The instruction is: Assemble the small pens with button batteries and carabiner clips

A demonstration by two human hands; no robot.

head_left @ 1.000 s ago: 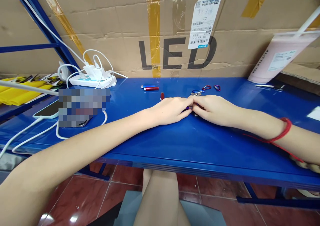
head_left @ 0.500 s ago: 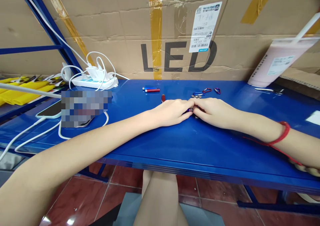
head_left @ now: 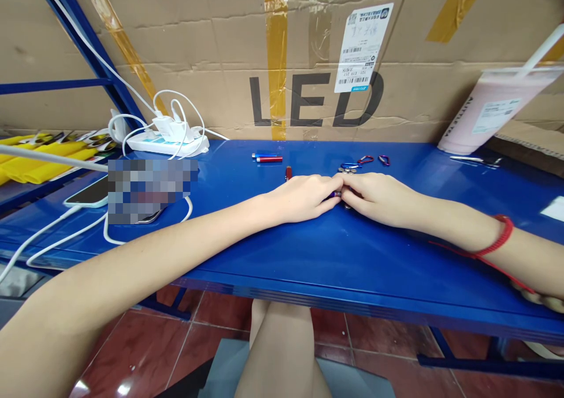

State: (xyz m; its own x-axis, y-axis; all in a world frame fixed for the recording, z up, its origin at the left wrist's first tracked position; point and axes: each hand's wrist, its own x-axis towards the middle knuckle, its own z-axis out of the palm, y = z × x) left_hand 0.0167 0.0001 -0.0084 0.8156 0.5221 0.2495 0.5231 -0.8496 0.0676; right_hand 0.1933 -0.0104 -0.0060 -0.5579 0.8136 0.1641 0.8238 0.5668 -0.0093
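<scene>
My left hand [head_left: 308, 198] is closed, its fingers around a small purple metal tube [head_left: 335, 194] that shows only at one end. My right hand [head_left: 374, 195] has its fingers curled and its fingertips against those of the left; whatever they pinch is hidden. Several small round silver pieces, like button cells [head_left: 347, 170], lie just behind and partly under the right fingers. A small dark red tube [head_left: 288, 173] stands out behind the left hand. Further back, a red tube [head_left: 269, 159] and a blue tube [head_left: 265, 155] lie side by side.
Small carabiners, one red [head_left: 365, 159], one purple [head_left: 385, 160] and one blue [head_left: 351, 165], lie behind my right hand. A power strip [head_left: 167, 144] with white cables and a phone [head_left: 88, 192] are at left. A pink drink cup [head_left: 489, 110] stands right, before a cardboard box [head_left: 220, 51].
</scene>
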